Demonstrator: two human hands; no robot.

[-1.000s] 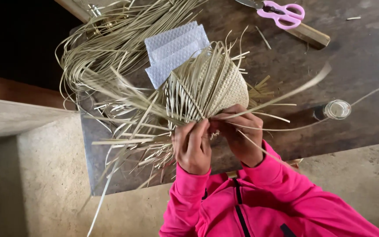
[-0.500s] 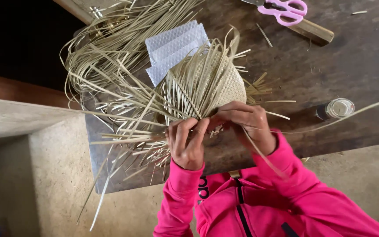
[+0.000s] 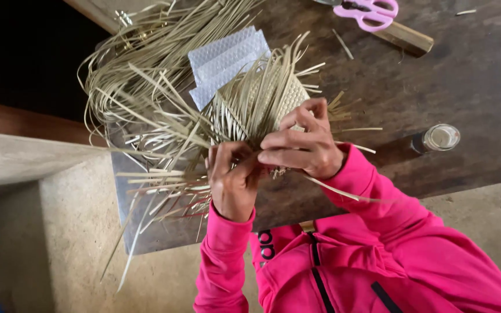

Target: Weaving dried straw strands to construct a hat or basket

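Left hand (image 3: 233,179) curled shut, fingers pinching loose straw strips at the near edge of the weave (image 3: 262,104). Right hand (image 3: 300,142) just beside it, touching it at the fingertips, clamped over the weave's near right side, thumb underneath hidden. One long strip (image 3: 343,192) trails from under the right hand, back over the pink sleeve (image 3: 378,191).

Weave sits right above both hands, over the table (image 3: 465,75); can't tell if it rests on it. Long axis runs from the hands away and slightly right; woven part on the right, unwoven strip ends fanning up, away from the hands, and out to the left.

Left of the left hand, loose strips (image 3: 158,174) stick out sideways past the table edge. Beyond the weave, up left, a big straw bundle (image 3: 140,58) and bubble wrap (image 3: 224,58) partly under the weave. Right of the right hand, well apart, a small bottle (image 3: 439,138) lying down. Far up right, pink scissors (image 3: 366,13) on a wood block (image 3: 407,39).
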